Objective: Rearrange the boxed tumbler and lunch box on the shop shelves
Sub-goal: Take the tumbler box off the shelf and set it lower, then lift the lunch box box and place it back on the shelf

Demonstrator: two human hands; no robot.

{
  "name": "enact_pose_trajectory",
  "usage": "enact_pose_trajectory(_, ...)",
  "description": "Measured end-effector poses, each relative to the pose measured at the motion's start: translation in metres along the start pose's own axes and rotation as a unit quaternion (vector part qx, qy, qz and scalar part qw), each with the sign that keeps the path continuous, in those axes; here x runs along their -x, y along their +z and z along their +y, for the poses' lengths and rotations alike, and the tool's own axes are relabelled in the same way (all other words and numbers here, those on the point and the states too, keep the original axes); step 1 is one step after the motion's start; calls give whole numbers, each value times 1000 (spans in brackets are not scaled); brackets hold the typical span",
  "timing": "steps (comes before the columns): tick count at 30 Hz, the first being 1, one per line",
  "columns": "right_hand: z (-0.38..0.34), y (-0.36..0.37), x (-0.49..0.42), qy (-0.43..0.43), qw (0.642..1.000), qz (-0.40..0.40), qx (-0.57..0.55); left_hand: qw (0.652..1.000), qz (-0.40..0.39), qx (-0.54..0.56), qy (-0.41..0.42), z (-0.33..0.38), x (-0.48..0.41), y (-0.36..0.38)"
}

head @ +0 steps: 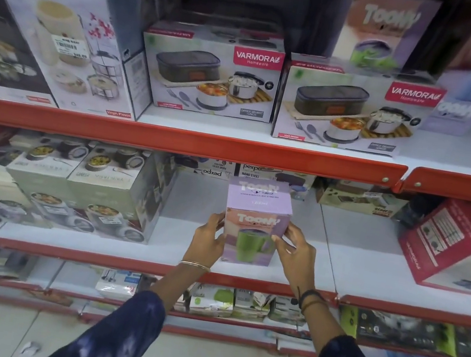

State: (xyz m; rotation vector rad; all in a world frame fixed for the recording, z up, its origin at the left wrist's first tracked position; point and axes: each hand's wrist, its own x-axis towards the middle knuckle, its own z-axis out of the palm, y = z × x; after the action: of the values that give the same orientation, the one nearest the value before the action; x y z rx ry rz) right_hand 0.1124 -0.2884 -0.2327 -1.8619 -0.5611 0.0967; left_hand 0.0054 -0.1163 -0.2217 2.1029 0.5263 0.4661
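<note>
Where it stands upright, tumbler box (pixel 255 222) between both hands' fingers (pixel 218 222).

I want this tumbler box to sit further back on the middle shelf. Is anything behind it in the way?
Nothing visible blocks it. Both the left hand and right hand hold the tumbler box, and the middle shelf is bare behind it until the pexpo boxes at the very back.
</note>
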Motion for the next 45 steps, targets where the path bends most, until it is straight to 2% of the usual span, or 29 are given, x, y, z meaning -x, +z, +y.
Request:
enact_pose_trajectory(2,-1,-2,3,-2,1000,-4,9,1000,14,8,11,-2,4,-1)
enact_pose_trajectory(4,-5,-6,8,-3,1000,12,11,996,70,-1,54,1,11,-2)
enact_pose_trajectory(6,-16,-16,10,-16,998,54,3,982,129,-19,136,15,15,-7)
enact_pose_trajectory(9,-53,-42,-4,-85,988,130,-13,959,152,-20,236,56,9,-19)
enact_pose_trajectory(13,-114,-90,-49,-144,961,235,-39,939,185,10,289,127,-26,-41)
enact_pose_trajectory(17,-145,-131,-102,-143,946,290,-23,949,182,5,258,184,-71,-55)
enact_pose_trajectory(21,-144,-154,-136,-33,970,239,36,987,75,40,137,200,-114,-52)
enact_pose_trajectory(23,-141,-155,-139,-11,976,213,40,991,48,50,114,200,-121,-48)
enact_pose_trajectory(29,-137,-150,-116,-62,954,283,-70,979,115,51,158,198,-91,-51)
enact_pose_trajectory(33,-149,-149,-101,-118,937,306,-122,964,195,59,169,200,-67,-74)
enact_pose_trajectory(37,-168,-143,-82,-169,930,294,-141,952,259,24,162,196,-45,-105)
enact_pose_trajectory(45,-174,-116,-47,-166,937,263,-161,954,276,-32,111,176,-4,-143)
